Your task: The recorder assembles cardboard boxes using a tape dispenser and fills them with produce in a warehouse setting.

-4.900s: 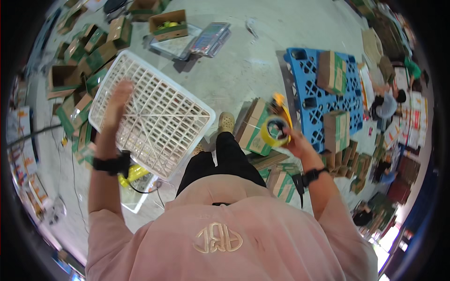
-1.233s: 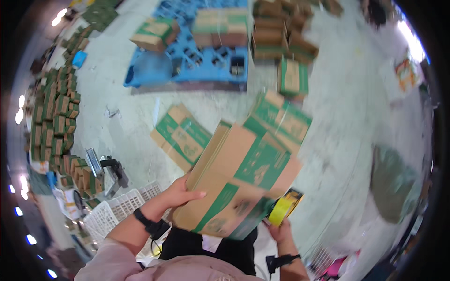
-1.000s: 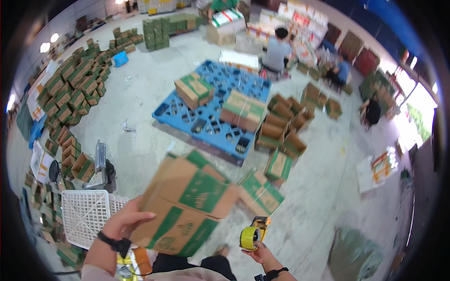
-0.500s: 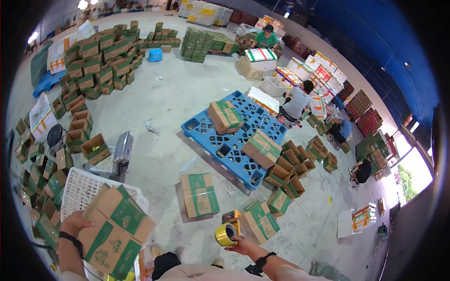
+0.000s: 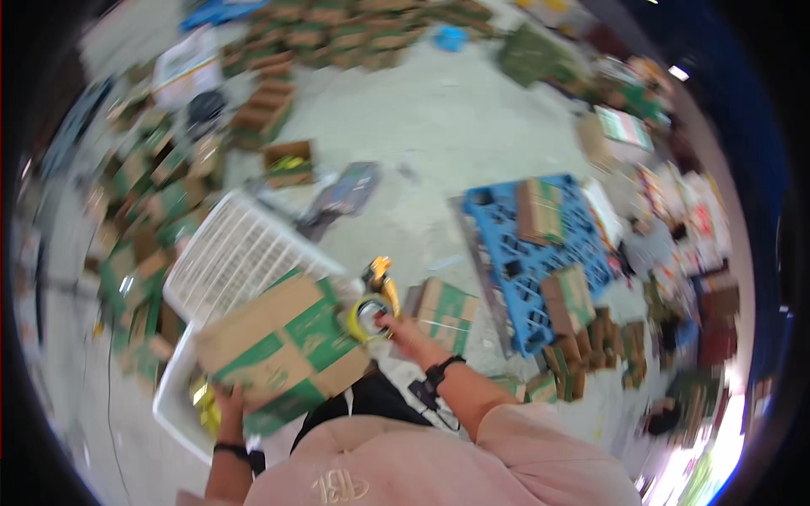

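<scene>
The flat cardboard carton (image 5: 291,341) is in front of your body, tilted, a broad matt-brown slab with smooth green printed bands and a green flap lifting at its far edge. Your left hand (image 5: 229,406) has it by the lower left edge, fingers closed in against the board; some of them are too blurred to tell apart. Your right hand (image 5: 405,331) is wrapped on the tape dispenser (image 5: 384,282), whose handle is orange with a dark part beside it, and its ring-shaped tape roll (image 5: 353,322), shiny yellow, sits just beside the carton's right corner.

Behind the carton, a white plastic crate (image 5: 240,244) shows a rigid lattice of narrow slots and rounded corners. Below it on the left, a smooth white rim (image 5: 169,401) borders glossy yellow items (image 5: 205,409). Right of your tape, a strapped carton bundle (image 5: 447,314) lies flat on the floor, near a blue plastic pallet (image 5: 498,253) pierced with openings and carrying two more brown-and-green bundles (image 5: 540,211). Farther off, an open cardboard box (image 5: 288,175) contains yellow-green pieces.
</scene>
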A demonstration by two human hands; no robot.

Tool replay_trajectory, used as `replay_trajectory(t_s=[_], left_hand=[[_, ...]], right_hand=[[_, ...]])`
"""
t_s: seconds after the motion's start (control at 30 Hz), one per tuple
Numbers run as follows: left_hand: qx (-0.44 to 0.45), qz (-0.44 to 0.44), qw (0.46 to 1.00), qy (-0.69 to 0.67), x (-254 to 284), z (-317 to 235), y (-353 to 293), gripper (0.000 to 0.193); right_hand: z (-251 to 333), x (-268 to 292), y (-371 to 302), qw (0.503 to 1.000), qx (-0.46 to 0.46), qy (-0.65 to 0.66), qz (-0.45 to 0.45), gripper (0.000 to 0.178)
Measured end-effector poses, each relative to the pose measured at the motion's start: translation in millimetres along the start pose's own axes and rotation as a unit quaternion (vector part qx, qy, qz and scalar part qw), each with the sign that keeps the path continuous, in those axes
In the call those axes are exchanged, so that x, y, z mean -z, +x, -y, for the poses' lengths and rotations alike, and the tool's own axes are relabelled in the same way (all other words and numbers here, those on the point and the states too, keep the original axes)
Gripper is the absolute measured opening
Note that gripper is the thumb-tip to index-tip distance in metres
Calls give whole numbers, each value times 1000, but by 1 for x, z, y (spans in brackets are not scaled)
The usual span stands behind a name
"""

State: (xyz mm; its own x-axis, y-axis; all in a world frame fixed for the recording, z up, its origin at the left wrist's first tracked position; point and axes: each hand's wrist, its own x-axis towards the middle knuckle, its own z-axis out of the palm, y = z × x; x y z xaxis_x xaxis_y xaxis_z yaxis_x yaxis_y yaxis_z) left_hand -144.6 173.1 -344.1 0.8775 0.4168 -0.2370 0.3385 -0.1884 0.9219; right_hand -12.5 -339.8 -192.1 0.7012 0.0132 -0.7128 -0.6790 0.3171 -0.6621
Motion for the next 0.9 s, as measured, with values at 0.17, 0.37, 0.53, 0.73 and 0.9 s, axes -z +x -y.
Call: replay_trajectory(t_s=[0.17,0.37,0.53,0.73,0.9], left_hand=[[209,38,971,-114,-64,-136,-12,65],[224,-14,974,-28,-68,-150,-60,62],[234,-34,970,-62,-50,-226,-53,47],[121,203,942,-240,15,-274,-66,38],[24,13,973,-228,8,-308,-83,36]], right_hand=[[5,-15,52,997,-49,-25,54,30],[22,-36,60,959,96,-204,172,25],[40,-35,72,978,-93,162,90,22],[116,-27,54,992,42,110,44,20],[134,-75,-51,879,222,-370,202,46]])
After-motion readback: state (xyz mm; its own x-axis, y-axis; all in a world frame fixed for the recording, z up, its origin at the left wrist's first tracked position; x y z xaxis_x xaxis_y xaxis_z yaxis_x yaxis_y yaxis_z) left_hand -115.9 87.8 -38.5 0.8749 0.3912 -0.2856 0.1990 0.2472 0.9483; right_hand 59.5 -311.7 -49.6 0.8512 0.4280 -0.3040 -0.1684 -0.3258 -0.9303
